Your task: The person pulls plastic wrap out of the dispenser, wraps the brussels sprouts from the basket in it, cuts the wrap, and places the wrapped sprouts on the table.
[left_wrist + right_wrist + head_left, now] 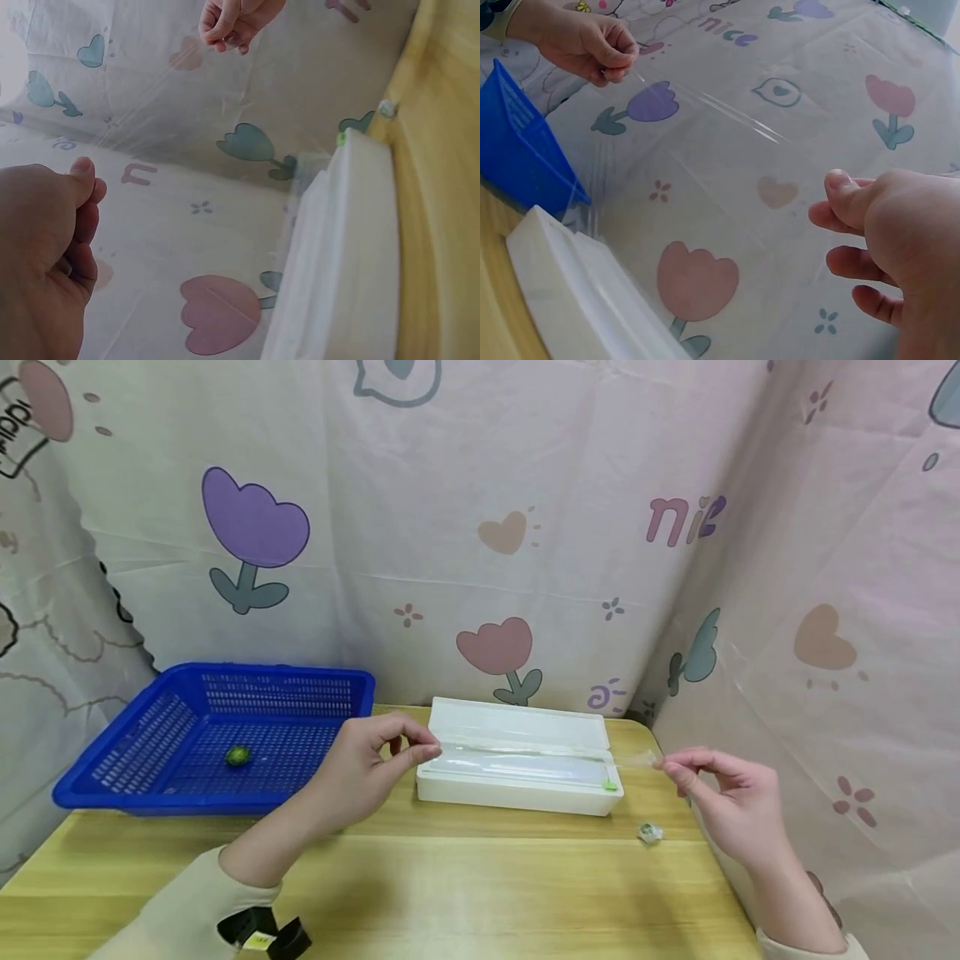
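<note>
Both left hand (367,768), at the white box's (517,796) nine o'clock, and right hand (731,797), at three, pinch clear film (761,129), seemingly mid-pull, likely needing even tension next.

The film (517,765) looks like glossy plastic, the box (517,797) smooth plastic, the table (480,885) wood.

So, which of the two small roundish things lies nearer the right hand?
The whitish lump on the table; the green one sits in the blue basket.
</note>
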Motion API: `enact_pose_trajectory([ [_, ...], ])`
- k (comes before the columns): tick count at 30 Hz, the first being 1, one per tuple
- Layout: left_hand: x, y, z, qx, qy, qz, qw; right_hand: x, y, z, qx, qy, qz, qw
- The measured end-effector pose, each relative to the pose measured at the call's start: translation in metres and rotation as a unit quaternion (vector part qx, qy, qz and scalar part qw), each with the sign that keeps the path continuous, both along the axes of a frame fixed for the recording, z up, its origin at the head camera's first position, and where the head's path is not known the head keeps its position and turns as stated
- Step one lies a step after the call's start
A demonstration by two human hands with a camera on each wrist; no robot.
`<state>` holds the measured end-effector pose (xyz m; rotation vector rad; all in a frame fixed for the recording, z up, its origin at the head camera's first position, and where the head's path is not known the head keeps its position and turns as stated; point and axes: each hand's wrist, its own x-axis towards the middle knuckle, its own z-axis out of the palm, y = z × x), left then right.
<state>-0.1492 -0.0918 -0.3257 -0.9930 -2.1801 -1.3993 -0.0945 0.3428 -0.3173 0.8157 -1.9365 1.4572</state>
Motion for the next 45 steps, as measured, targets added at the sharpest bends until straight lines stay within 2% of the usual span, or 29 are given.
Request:
enact_pose_trajectory([
  [6, 0.019, -0.009, -0.017, 0.003, 0.002, -0.029, 0.9996, 0.021, 0.001, -0.019, -0.001, -0.027, 0.028, 0.9992],
  [12, 0.033, -0.014, -0.035, 0.002, -0.020, -0.071, 0.9972, 0.038, 0.004, -0.043, -0.002, -0.059, 0.068, 0.9959],
  [15, 0.038, -0.016, -0.046, -0.002, -0.032, -0.088, 0.9956, 0.046, 0.006, -0.055, 0.004, -0.086, 0.076, 0.9934],
  [20, 0.046, -0.021, -0.065, -0.016, -0.062, -0.110, 0.9919, 0.057, 0.006, -0.073, 0.041, -0.133, 0.067, 0.9879],
  [23, 0.050, -0.024, -0.077, -0.034, -0.077, -0.119, 0.9893, 0.062, 0.006, -0.084, 0.061, -0.152, 0.079, 0.9834],
  [30, 0.054, -0.027, -0.101, -0.070, -0.112, -0.136, 0.9818, 0.070, 0.007, -0.114, 0.073, -0.199, 0.101, 0.9721],
  [33, 0.055, -0.027, -0.111, -0.076, -0.123, -0.147, 0.9785, 0.070, 0.008, -0.127, 0.062, -0.190, 0.127, 0.9714],
  [37, 0.054, -0.026, -0.122, -0.074, -0.108, -0.163, 0.9779, 0.069, 0.008, -0.144, 0.060, -0.163, 0.151, 0.9732],
  [40, 0.055, -0.026, -0.127, -0.073, -0.108, -0.170, 0.9768, 0.070, 0.009, -0.153, 0.068, -0.174, 0.145, 0.9716],
  [45, 0.057, -0.026, -0.135, -0.083, -0.144, -0.172, 0.9710, 0.073, 0.008, -0.163, 0.095, -0.233, 0.113, 0.9613],
])
